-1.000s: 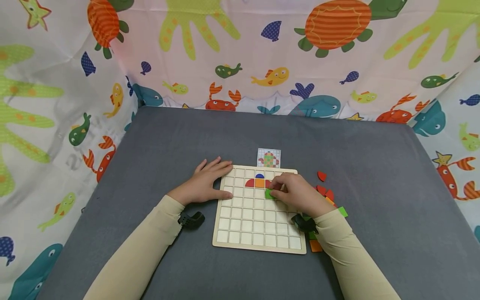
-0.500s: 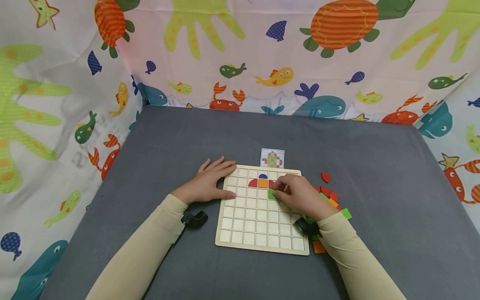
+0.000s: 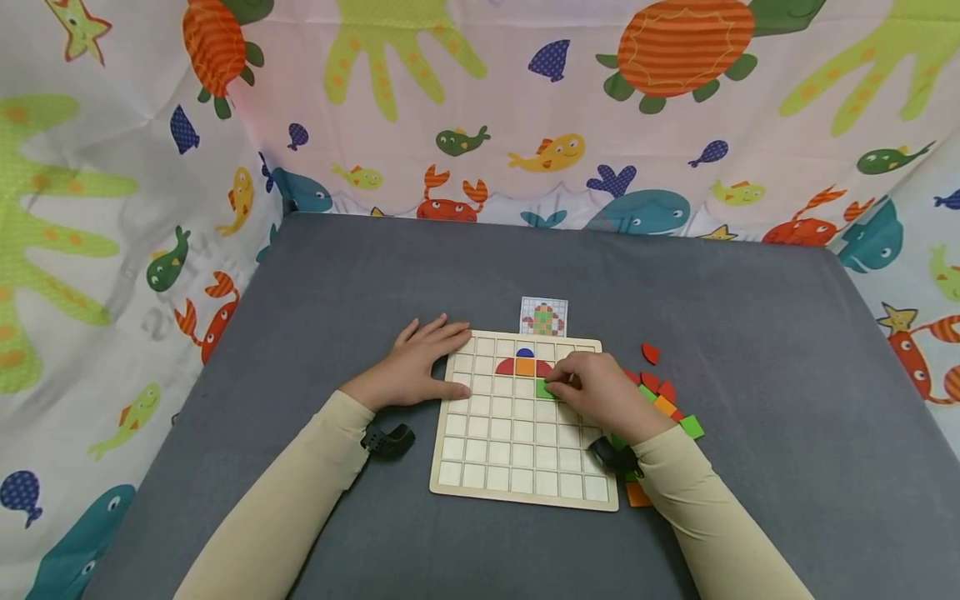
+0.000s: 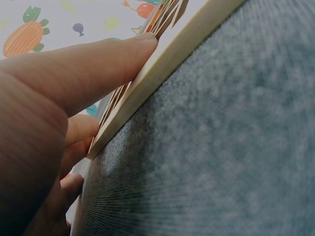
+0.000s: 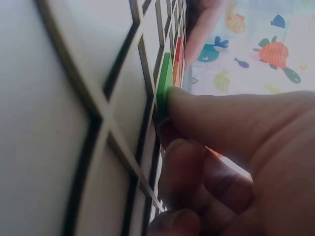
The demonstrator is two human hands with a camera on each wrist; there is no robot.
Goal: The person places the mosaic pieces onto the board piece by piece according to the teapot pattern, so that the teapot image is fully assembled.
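Observation:
A wooden grid board (image 3: pixel 525 497) lies on the table. Near its top sit a blue half-round tile (image 3: pixel 525 353), an orange square (image 3: pixel 525 367) and red curved tiles (image 3: pixel 506 367) on either side of it. My right hand (image 3: pixel 600 390) pinches a green square tile (image 3: pixel 543 388) at a cell below the right red tile; in the right wrist view the thumb and fingers hold the green tile (image 5: pixel 165 81) by its edge. My left hand (image 3: pixel 411 367) rests on the board's left edge, fingers spread, with the thumb (image 4: pixel 113 64) on the rim in the left wrist view.
A small pattern card (image 3: pixel 544 317) lies just beyond the board's far edge. Loose red, green and orange tiles (image 3: pixel 664 405) are piled right of the board, partly under the right wrist. One red tile (image 3: pixel 650 354) lies apart. A printed curtain (image 3: pixel 480 100) surrounds the table.
The view shifts slightly. My right hand stays at the same cell with the green tile, and the left hand keeps its place on the board.

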